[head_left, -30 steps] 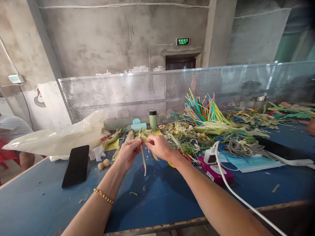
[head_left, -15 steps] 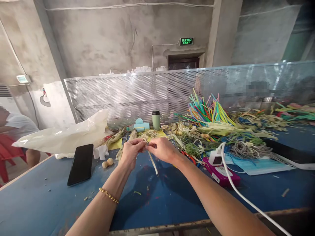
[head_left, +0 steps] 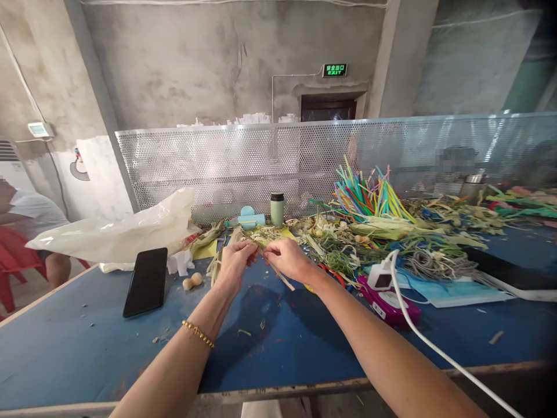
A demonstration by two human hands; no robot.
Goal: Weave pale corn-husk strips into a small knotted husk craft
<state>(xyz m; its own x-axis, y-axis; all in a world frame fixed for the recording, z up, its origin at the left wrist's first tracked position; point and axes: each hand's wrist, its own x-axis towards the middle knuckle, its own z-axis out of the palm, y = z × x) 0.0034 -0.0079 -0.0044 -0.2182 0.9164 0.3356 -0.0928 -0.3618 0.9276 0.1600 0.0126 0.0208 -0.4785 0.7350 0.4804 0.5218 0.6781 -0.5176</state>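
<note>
My left hand (head_left: 236, 262) and my right hand (head_left: 288, 259) are raised close together over the table's middle, thumbs and fingers pinched. Between them they grip a thin, pale strip of corn husk (head_left: 282, 278), whose free end slants down to the right beneath my right hand. My fingers hide its upper part. Dry corn husks (head_left: 214, 268) lie just left of my left hand. Beyond my hands, more shredded husk is spread on yellow paper.
A black phone (head_left: 146, 282) and a small gourd-shaped piece (head_left: 192, 281) lie left. At the back stand a green bottle (head_left: 277, 210) and colourful pipe cleaners (head_left: 369, 194). A purple power strip (head_left: 394, 306), white cable (head_left: 429, 347) and blue mask (head_left: 461, 291) lie right. Someone sits far left.
The strip's free end has swung from hanging nearly straight down to slanting right. My hands stay together, with a small gap opening between them. The view has shifted slightly.
</note>
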